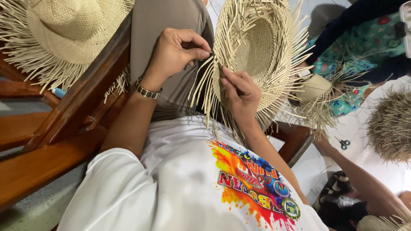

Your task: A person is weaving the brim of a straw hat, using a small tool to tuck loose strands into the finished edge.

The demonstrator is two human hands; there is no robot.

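1. Item in hand: an unfinished straw hat [257, 47], pale tan, held crown-away so its hollow inside faces the camera. It sits over the person's lap, right of centre in the head view, just above the white printed shirt [180, 179].
2. Condition of the hat: the crown and inner brim are tightly woven in an even basket pattern; the outer brim is unfinished — loose flat straw strands [201, 85] stick out all round the rim like a fringe, and a longer bunch hangs down at the lower left edge.
3. Left hand [177, 51]: fingers curled in, thumb and forefinger pinched shut on loose strands at the brim's left edge. A dark and gold wristwatch [148, 91] sits on this wrist.
4. Right hand [240, 92]: pressed against the lower brim, fingers folded close and gripping the woven edge, with strands running under the fingertips.
5. Surroundings: a second straw hat [64, 30] with the same ragged fringe rests on a brown wooden chair [64, 124] to the left. At right, another person in a teal patterned garment [364, 47] holds a further fringed hat [314, 92] — their hands are well apart from the wearer's own. Small scissors [344, 143] lie on the white surface beyond
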